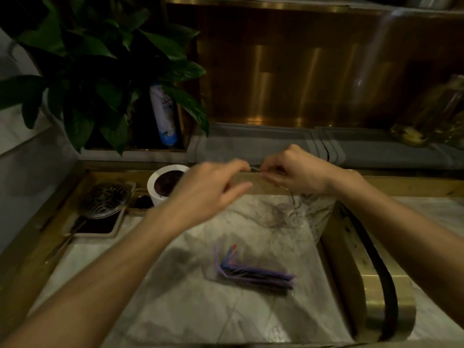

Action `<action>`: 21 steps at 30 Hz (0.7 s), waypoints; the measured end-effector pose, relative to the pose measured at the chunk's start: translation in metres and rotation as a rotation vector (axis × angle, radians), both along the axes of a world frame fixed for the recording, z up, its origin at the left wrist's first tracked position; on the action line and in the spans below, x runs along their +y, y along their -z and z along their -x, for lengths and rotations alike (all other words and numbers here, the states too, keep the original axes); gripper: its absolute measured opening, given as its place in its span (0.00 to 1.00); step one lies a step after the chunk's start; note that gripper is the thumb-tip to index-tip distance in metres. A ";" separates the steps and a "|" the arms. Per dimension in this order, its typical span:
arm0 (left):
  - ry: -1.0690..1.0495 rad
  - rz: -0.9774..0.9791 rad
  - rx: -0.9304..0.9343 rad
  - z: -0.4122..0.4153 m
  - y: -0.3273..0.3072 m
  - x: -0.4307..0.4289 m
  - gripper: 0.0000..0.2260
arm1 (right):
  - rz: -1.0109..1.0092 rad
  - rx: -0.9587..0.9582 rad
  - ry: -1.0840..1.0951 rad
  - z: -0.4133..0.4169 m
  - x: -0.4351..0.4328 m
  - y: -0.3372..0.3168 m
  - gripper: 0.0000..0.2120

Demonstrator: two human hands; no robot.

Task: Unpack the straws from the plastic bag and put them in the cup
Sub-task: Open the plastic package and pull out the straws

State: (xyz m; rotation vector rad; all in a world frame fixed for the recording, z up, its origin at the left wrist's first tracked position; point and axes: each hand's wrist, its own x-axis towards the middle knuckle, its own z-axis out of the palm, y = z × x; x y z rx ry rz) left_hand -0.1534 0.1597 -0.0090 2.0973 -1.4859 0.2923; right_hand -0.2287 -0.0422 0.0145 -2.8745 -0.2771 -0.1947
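Observation:
A bundle of purple, blue and red bendy straws (253,271) lies loose on the marble counter (190,305) in front of me. A clear plastic bag (308,209) hangs from my right hand (298,172), which pinches its top edge above the counter. My left hand (213,189) is blurred and also reaches to that top edge; its thumb and forefinger seem to pinch it while the other fingers spread. A white cup (163,183) with a dark inside stands upright at the back left, just behind my left hand.
A round metal strainer (105,199) rests on a dark tray at the left. A leafy plant (100,71) and a white-blue bottle (164,114) stand at the back left. A brass curved rim (376,285) borders the counter on the right. Glass jars (431,114) are at far right.

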 end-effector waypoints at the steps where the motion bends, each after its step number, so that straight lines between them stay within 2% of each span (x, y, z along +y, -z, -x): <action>1: -0.008 -0.064 0.036 0.008 0.010 -0.005 0.18 | -0.009 -0.005 0.002 0.001 0.000 0.000 0.07; 4: -0.055 -0.178 0.123 0.017 0.035 -0.019 0.25 | -0.033 0.002 0.003 0.004 0.002 0.000 0.08; 6: -0.070 -0.197 0.168 0.019 0.045 -0.025 0.23 | -0.056 0.006 0.011 0.007 0.000 -0.001 0.09; 8: -0.057 -0.167 0.227 0.021 0.051 -0.026 0.20 | -0.071 0.009 0.032 0.010 -0.001 -0.001 0.10; 12: -0.031 -0.054 0.388 0.017 0.043 -0.021 0.26 | -0.155 0.010 0.122 0.016 -0.013 -0.004 0.09; 16: -0.070 -0.029 0.373 0.001 0.023 -0.016 0.24 | -0.255 -0.005 0.251 0.028 -0.031 -0.005 0.09; 21: -0.180 -0.121 0.288 -0.041 0.001 -0.023 0.16 | -0.306 -0.027 0.383 0.056 -0.038 0.012 0.07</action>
